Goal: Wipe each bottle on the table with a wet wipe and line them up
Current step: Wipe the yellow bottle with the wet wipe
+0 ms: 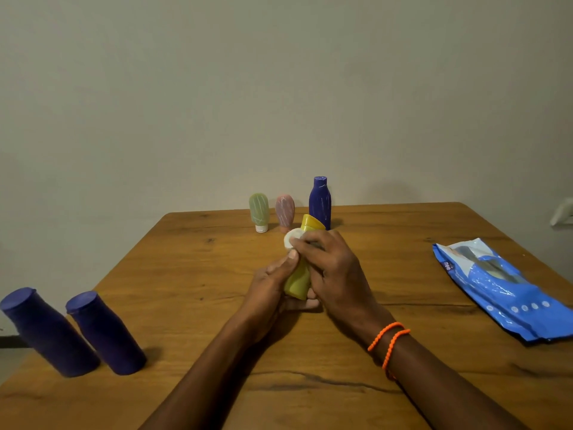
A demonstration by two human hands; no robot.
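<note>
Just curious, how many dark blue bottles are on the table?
3. Two dark blue bottles stand near the table's left edge, the outer one and the inner one. The tall blue bottle stands at the far edge beside the pink bottle. None seems hidden.

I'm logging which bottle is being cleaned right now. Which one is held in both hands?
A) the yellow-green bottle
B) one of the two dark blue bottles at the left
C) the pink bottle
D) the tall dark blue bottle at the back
A: the left hand and right hand both grip the yellow-green bottle above the table; the other bottles stand untouched.
</note>
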